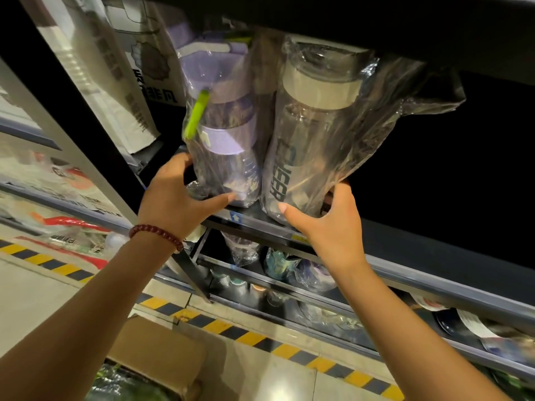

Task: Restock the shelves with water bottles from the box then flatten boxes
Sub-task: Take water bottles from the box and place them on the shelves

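1. Where the view starts, low at the left, an open cardboard box (157, 354) sits on the floor (43, 299) beside a yellow-and-black striped line (254, 338).
2. Both forearms reach up and forward from the bottom corners toward the shelf (260, 224); the left wrist wears a dark red bead bracelet (155, 233).
3. The left hand (176, 198) cups the base of the purple bottle (223, 146), thumb stretched across its front near the bottom and fingers curled round its left side.
4. The right hand (333, 221) holds the base of the clear bottle (307, 140), thumb pressed on the front low down; its fingers wrap behind the right side, so how they lie there cannot be told.
5. Both bottles stand upright on the shelf edge, side by side and touching or nearly so, each wrapped in a loose clear plastic bag. The purple one has a green strap (197, 114); the clear one has a pale cap band and dark lettering down its side.
6. Below, lower shelves hold more bagged bottles (278, 264).
7. Farther back left, printed boxes (115, 82) lean in the shelf.
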